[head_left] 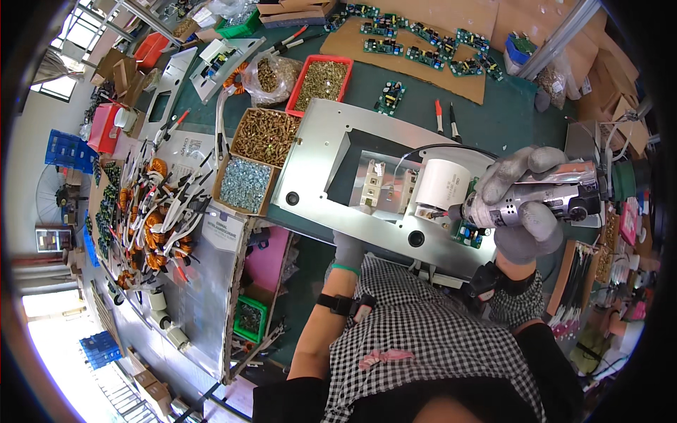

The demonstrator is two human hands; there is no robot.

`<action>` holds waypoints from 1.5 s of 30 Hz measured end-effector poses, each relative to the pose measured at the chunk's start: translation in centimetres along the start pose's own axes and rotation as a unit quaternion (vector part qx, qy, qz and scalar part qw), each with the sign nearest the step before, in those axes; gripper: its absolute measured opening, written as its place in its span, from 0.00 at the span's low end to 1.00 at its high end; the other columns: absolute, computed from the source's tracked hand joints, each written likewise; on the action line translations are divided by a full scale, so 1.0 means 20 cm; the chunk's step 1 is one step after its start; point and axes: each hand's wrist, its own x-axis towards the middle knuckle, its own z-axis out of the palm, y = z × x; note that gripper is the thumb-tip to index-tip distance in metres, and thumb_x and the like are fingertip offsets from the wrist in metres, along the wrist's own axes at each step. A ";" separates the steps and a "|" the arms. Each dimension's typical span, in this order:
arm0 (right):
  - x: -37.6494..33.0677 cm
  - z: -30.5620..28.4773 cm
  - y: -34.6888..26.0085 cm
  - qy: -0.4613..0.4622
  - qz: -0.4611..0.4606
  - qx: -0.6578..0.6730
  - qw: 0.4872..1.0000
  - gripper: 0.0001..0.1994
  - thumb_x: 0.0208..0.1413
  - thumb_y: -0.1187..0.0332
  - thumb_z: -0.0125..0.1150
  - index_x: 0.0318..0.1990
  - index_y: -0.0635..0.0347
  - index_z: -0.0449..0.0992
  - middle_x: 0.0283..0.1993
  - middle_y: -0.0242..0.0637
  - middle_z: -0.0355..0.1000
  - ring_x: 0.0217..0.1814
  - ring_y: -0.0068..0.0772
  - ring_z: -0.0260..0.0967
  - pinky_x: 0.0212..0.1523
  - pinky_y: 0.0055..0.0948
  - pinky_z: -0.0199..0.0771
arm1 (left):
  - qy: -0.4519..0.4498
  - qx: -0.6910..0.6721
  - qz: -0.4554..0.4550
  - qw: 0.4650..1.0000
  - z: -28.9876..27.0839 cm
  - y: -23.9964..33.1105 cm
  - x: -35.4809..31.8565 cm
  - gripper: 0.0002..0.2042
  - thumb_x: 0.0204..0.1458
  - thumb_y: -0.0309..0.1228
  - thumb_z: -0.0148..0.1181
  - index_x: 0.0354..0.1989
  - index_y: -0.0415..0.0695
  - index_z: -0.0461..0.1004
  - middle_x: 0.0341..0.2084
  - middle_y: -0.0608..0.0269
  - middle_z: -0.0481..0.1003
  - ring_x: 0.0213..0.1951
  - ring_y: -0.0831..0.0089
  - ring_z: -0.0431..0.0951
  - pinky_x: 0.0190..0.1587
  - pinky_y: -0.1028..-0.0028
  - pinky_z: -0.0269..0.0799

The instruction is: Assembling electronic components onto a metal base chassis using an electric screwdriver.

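My right hand [520, 201], in a grey glove, is wrapped round a silver and black power screwdriver [546, 194] lying almost level. Its tip points left, to the foot of a white cylindrical capacitor [443, 185]. The capacitor sits in the opening of a silver metal panel [321, 151], beside pale terminal blocks [374, 183]. Below the screwdriver's tip, part of a green circuit board [471, 233] shows at the panel. My left hand [348, 250], also gloved, is at the panel's near edge; its fingers are mostly hidden under the panel.
Left of the panel stand boxes of brass screws [264, 137] and silvery fasteners [245, 185], and a red tray [323, 81] of small metal parts. Circuit boards lie on cardboard [423, 60] at the back. Wired copper coils [155, 225] are heaped at the left.
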 end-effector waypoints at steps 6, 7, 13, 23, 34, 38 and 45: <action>-0.02 -0.02 -0.04 -0.019 -0.009 -0.006 1.000 0.24 0.51 0.75 0.59 0.57 0.67 0.61 0.44 0.55 0.69 0.40 0.46 0.75 0.33 0.44 0.82 | -0.076 0.344 0.432 0.830 -0.02 -0.07 -0.02 0.15 0.57 0.31 0.52 0.49 0.36 0.70 0.41 0.46 0.74 0.44 0.48 0.74 0.46 0.59 0.71; -0.02 -0.02 -0.04 -0.011 -0.010 -0.009 1.000 0.24 0.51 0.75 0.59 0.57 0.67 0.61 0.44 0.55 0.69 0.40 0.46 0.75 0.33 0.44 0.82 | -0.070 0.307 0.417 0.853 0.01 -0.08 -0.03 0.16 0.58 0.34 0.52 0.49 0.36 0.69 0.40 0.47 0.75 0.42 0.51 0.75 0.45 0.61 0.72; 0.07 -0.05 -0.02 -0.016 -0.020 -0.049 0.998 0.24 0.51 0.76 0.58 0.57 0.67 0.61 0.46 0.54 0.69 0.42 0.45 0.75 0.34 0.41 0.82 | -0.190 -0.250 0.031 0.949 0.20 0.07 0.03 0.18 0.55 0.43 0.55 0.42 0.38 0.70 0.33 0.65 0.73 0.34 0.78 0.73 0.36 0.74 0.73; 0.29 -0.04 0.03 -0.005 -0.031 -0.142 0.989 0.24 0.52 0.75 0.55 0.58 0.62 0.62 0.46 0.52 0.69 0.36 0.39 0.72 0.28 0.31 0.76 | -0.245 -0.397 -0.090 0.880 -0.06 0.02 0.04 0.07 0.58 0.32 0.54 0.38 0.41 0.70 0.28 0.64 0.71 0.31 0.71 0.72 0.35 0.71 0.70; 0.28 -0.13 0.25 0.140 0.036 -0.169 0.975 0.22 0.45 0.82 0.62 0.50 0.64 0.66 0.43 0.47 0.72 0.38 0.29 0.73 0.29 0.23 0.76 | -0.080 0.177 0.368 0.909 -0.13 -0.08 0.03 0.03 0.56 0.25 0.53 0.36 0.39 0.71 0.28 0.57 0.71 0.31 0.63 0.71 0.34 0.68 0.68; 0.28 -0.17 0.27 0.129 0.036 -0.172 0.976 0.22 0.45 0.82 0.62 0.50 0.63 0.67 0.43 0.47 0.72 0.38 0.29 0.73 0.30 0.22 0.76 | -0.019 0.250 0.401 0.881 -0.15 -0.07 0.02 0.07 0.49 0.31 0.59 0.29 0.40 0.71 0.27 0.53 0.69 0.31 0.56 0.71 0.34 0.60 0.67; 0.28 -0.19 0.27 0.150 0.053 -0.168 0.973 0.22 0.45 0.83 0.61 0.50 0.62 0.67 0.44 0.47 0.72 0.38 0.30 0.73 0.30 0.22 0.76 | -0.047 0.260 0.419 0.869 -0.15 -0.10 0.00 0.07 0.51 0.20 0.57 0.39 0.39 0.71 0.31 0.51 0.72 0.34 0.56 0.73 0.36 0.65 0.69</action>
